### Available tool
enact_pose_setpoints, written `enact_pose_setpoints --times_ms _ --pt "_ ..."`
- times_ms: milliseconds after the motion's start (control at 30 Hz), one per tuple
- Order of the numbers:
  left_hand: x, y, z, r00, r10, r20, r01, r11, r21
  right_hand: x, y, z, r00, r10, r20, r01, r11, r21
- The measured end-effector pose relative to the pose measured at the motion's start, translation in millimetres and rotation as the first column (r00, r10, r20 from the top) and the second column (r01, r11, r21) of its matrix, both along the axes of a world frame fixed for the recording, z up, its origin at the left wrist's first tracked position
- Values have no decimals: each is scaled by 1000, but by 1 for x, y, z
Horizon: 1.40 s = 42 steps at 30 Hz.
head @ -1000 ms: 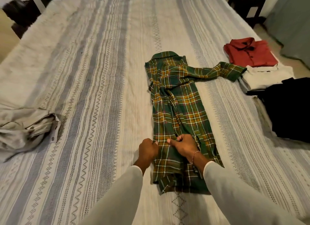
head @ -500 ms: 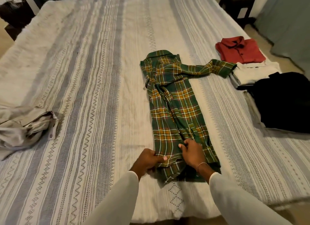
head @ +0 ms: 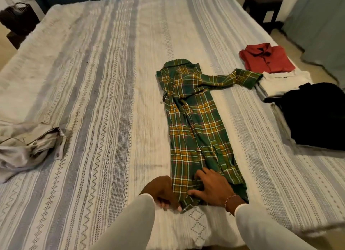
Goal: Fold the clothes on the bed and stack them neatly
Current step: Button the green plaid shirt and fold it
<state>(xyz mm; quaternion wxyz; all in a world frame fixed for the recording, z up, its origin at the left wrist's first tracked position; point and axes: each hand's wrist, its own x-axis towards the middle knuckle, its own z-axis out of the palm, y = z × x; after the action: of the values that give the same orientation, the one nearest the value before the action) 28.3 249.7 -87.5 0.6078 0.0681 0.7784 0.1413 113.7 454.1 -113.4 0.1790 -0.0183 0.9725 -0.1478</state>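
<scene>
on striped bed, both hands gripping green plaid shirt hem

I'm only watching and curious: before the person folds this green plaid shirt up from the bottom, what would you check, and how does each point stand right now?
1. Left hand grips the hem corner of the plaid shirt: ok, fingers curled at the edge.
2. Right hand has a grip too: not ok, it rests spread on the cloth.
3. Shirt body folded into a narrow strip: ok.
4. Sleeve tucked in: not ok, it sticks out right, toward the white folded garment.
5. Bare bedspread beside the shirt: ok.
6. Stack ready: the red shirt is folded; whether the black garment is folded, cannot tell.
</scene>
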Motion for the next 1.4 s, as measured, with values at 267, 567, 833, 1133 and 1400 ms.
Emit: enact_pose_setpoints --times_ms 267,567,833,1133,1400 --pt "-71 14 42 936 46 -348 -37 999 32 -41 27 34 968 -207 -140 184 969 -162" --pt "-169 61 62 706 298 -643 -107 942 319 -155 98 63 862 -499 -89 442 825 -351" --pt "-292 120 30 611 250 -751 -45 958 282 -305 198 49 852 -503 -143 455 848 -272" --pt "-378 157 -19 643 169 -747 43 966 256 -377 333 25 795 -467 -386 561 808 178" --pt "-386 174 -32 640 -58 -766 133 990 36 -388 350 41 857 -371 -358 485 814 319"
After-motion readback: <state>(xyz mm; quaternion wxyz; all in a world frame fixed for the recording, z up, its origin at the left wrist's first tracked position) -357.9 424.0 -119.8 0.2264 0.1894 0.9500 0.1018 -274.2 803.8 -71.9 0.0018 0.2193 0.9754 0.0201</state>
